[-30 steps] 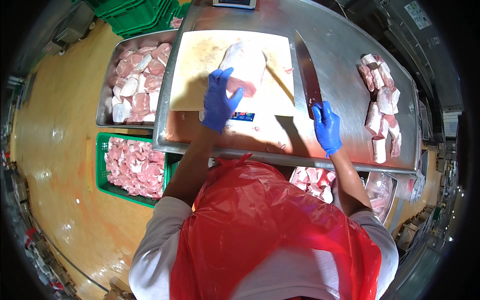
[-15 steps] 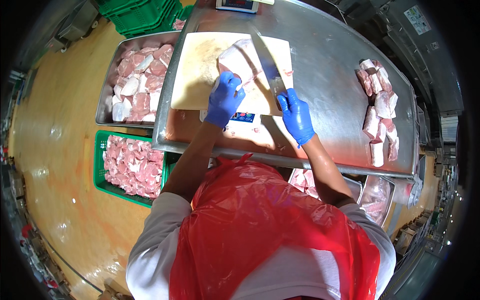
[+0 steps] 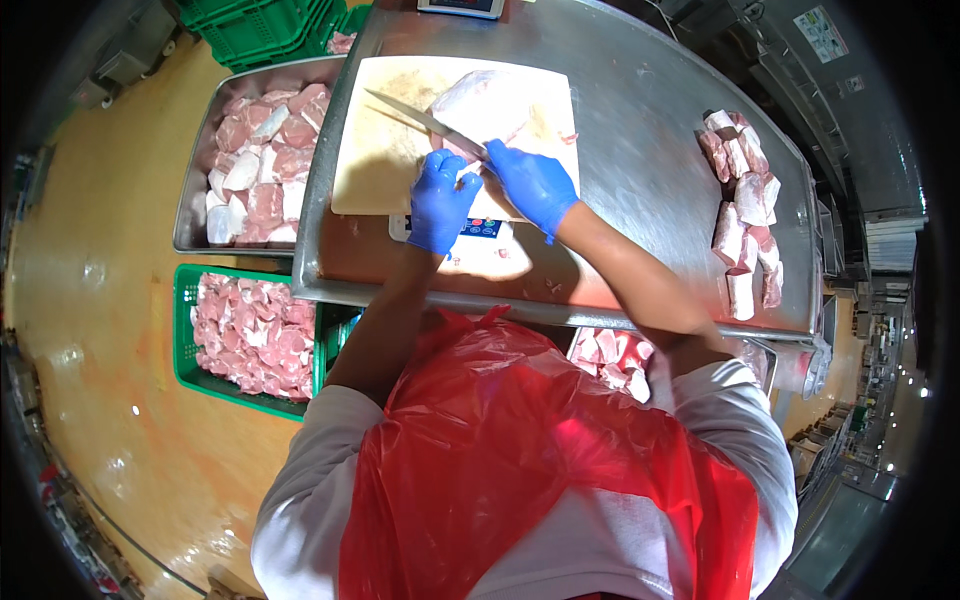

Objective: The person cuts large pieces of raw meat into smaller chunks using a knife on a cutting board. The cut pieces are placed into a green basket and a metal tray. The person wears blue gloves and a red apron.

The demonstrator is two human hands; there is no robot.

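Note:
A large pale piece of meat point(image 3: 487, 102) with a white fat side lies on the cream cutting board point(image 3: 372, 165). My right hand point(image 3: 535, 185), in a blue glove, is closed round the handle of a long knife point(image 3: 425, 121). Its blade points to the far left and lies across the near-left part of the meat. My left hand point(image 3: 441, 203), gloved in blue too, is closed with curled fingers on the meat's near edge, close beside the knife. The fingers partly hide what they pinch. Part of a digital scale point(image 3: 484, 228) shows under the board's near edge.
Cut meat chunks point(image 3: 745, 215) lie at the right of the steel table point(image 3: 640, 200). On the left stand a steel tub point(image 3: 185, 215) of meat pieces and a green crate point(image 3: 183, 345) of trimmings. Stacked green crates point(image 3: 265, 35) rise behind. A container of meat point(image 3: 612, 360) sits below the table's front edge.
My right hand has swung left with the knife, from beside the board to the meat's near side, and the blade now slants far left. My left hand stays at the meat's near edge.

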